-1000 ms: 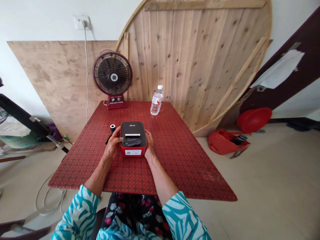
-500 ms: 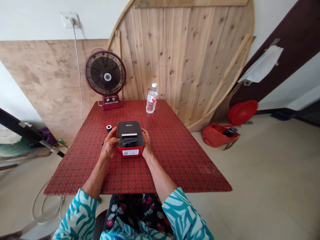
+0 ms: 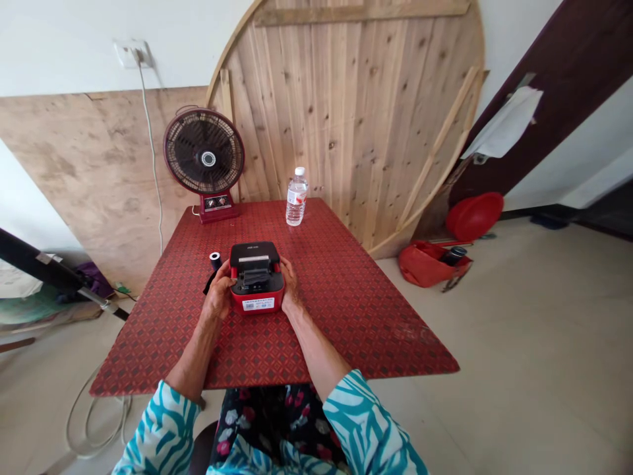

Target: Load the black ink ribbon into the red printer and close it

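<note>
A small red-and-black label printer (image 3: 258, 277) rests on the table, its black lid tilted up at the back and a dark inner compartment showing. My left hand (image 3: 218, 290) grips its left side, thumb on the top near the front corner. Around the right side, my right hand (image 3: 291, 284) is closed, fingers along the wall. A white label with print is stuck on the printer's front. Just beyond my left hand stands a small black roll with a white end (image 3: 215, 260). Something black lies beside that hand, partly hidden.
The table (image 3: 346, 330) has a red patterned cover. At its back stand a dark red fan (image 3: 204, 158) and a clear water bottle (image 3: 296, 198). A large round wooden board (image 3: 346, 119) leans on the wall. A red bag (image 3: 430, 264) sits on the floor at right.
The printer's lid, flat before, has come up at the front, exposing the compartment beneath. Both hands keep nearly the same hold on its sides. The camera view has shifted slightly.
</note>
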Demonstrator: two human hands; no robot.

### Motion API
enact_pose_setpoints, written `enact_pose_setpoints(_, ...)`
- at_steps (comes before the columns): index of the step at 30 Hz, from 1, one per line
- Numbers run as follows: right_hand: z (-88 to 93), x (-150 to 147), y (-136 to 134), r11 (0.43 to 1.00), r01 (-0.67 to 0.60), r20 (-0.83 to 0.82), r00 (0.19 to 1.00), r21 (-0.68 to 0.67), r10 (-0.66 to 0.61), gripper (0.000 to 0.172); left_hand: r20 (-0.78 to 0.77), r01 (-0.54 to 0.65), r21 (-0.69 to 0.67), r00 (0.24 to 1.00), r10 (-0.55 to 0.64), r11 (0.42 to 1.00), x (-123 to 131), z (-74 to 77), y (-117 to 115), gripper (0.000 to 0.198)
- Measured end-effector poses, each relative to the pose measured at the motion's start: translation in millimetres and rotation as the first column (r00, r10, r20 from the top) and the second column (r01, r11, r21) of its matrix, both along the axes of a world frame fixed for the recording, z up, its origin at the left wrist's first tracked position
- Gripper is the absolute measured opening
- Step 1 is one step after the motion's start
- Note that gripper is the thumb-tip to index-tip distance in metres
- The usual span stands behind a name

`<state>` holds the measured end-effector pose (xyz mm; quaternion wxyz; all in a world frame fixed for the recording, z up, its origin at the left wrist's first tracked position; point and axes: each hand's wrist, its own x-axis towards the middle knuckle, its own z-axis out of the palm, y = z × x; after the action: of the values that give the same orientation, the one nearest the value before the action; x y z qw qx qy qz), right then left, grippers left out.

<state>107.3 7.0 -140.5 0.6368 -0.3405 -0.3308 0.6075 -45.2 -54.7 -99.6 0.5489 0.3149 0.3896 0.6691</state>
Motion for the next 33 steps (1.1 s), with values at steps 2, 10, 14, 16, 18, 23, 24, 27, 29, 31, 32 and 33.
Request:
enact_pose_setpoints(2, -1.0, -0.1, 0.4, 1.0, 0.005, 0.007, 1.0, 0.013, -0.005, 0.042, -0.005, 0.038, -0.015, 0.999, -0.038, 0.999, 0.9, 2.4, -2.0, 0.071)
enact_pose_setpoints(10, -3.4, -1.1, 1.7, 0.999, -0.006, -0.031, 1.0, -0.034, 0.005, 0.04, -0.042, 0.019, -0.077, 0.999, -0.022, 0.997, -1.0, 5.7, -2.0, 0.074)
enact_pose_setpoints(14, -3.9, -1.2, 1.5, 0.999, -0.026, -0.033, 0.999, -0.021, 0.025, 0.04, -0.23, -0.069, -0.002, 0.971, 0.067, 0.998, -5.7, 9.9, -0.8, 0.074)
enact_pose_setpoints(16, -4.1, -1.3, 1.2, 1.0, -0.026, -0.031, 0.999, -0.005, 0.026, 0.039, -0.429, -0.049, 0.071, 0.9, 0.075, 0.996, -7.3, 19.7, 0.1, 0.068)
enact_pose_setpoints(18, -4.5, -1.5, 1.0, 1.0, -0.029, -0.026, 0.999, 0.011, 0.029, 0.039, -0.672, 0.034, 0.103, 0.739, 0.044, 0.994, -6.9, 34.8, 4.2, 0.055)
enact_pose_setpoints(23, -5.6, -2.1, 1.3, 0.999, -0.018, 0.006, 1.0, 0.039, 0.017, 0.04, -0.998, 0.252, -0.05, 0.03, -0.059, 0.966, 6.6, 77.1, 32.0, 0.041)
enact_pose_setpoints(24, -5.4, -2.3, 1.5, 0.999, -0.016, 0.009, 1.0, 0.038, 0.015, 0.04, -0.99, 0.257, -0.121, -0.106, -0.096, 0.959, 11.0, 83.5, 38.1, 0.042)
enact_pose_setpoints(27, -4.5, -3.2, 2.1, 1.0, 0.0, 0.008, 1.0, 0.023, 0.0, 0.038, -0.886, 0.195, -0.303, -0.418, -0.2, 0.933, 24.3, 95.7, 52.3, 0.043)
enact_pose_setpoints(29, -4.3, -3.7, 2.4, 1.0, 0.007, 0.006, 1.0, 0.022, -0.007, 0.037, -0.825, 0.136, -0.355, -0.512, -0.241, 0.925, 31.4, 98.5, 58.0, 0.041)
enact_pose_setpoints(31, -4.9, -4.2, 2.8, 1.0, 0.007, 0.011, 1.0, 0.029, -0.008, 0.037, -0.795, 0.095, -0.373, -0.545, -0.265, 0.923, 36.1, 98.3, 61.6, 0.036)
enact_pose_setpoints(32, -5.5, -4.3, 3.0, 0.999, 0.007, 0.016, 1.0, 0.032, -0.007, 0.037, -0.788, 0.087, -0.378, -0.553, -0.27, 0.922, 37.4, 97.5, 62.9, 0.033)
enact_pose_setpoints(33, -6.2, -4.3, 3.2, 0.999, 0.01, 0.023, 1.0, 0.034, -0.011, 0.037, -0.78, 0.085, -0.383, -0.562, -0.273, 0.92, 37.9, 96.5, 64.0, 0.031)
